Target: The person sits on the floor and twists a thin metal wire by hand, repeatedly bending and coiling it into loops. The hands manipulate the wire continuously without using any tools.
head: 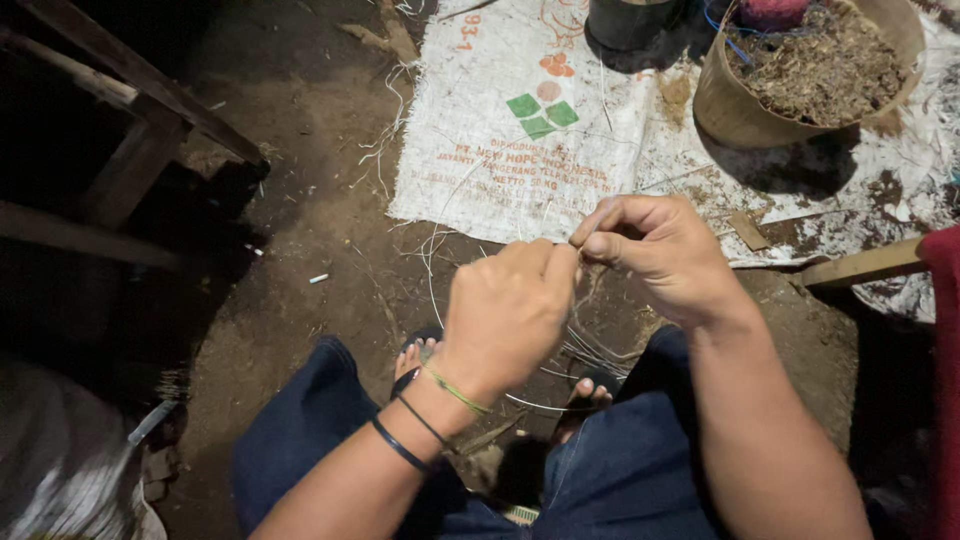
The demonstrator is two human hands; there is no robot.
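**Two hands pinch a thin strand above the dirt floor**

The person sits low, knees in dark blue jeans (610, 470) apart, toes in sandals showing between them. The left hand (508, 312) is curled nearly into a fist, thumb and forefinger pressed together on a thin pale wiry strand (436, 290). The right hand (655, 255) meets it fingertip to fingertip, its fingers bent and pinching the same strand just beside the left thumb. The strand loops down from the hands in loose pale curves over the brown dirt floor (300, 230) and between the feet. The left wrist wears a green cord band and two black bands (420, 425). Beyond the hands lies a white woven plastic sack (500, 110), spread flat, and on it stands a round tan basket filled with dry brown scraps (800, 70). Dark wooden beams (130, 130) stand at the left.
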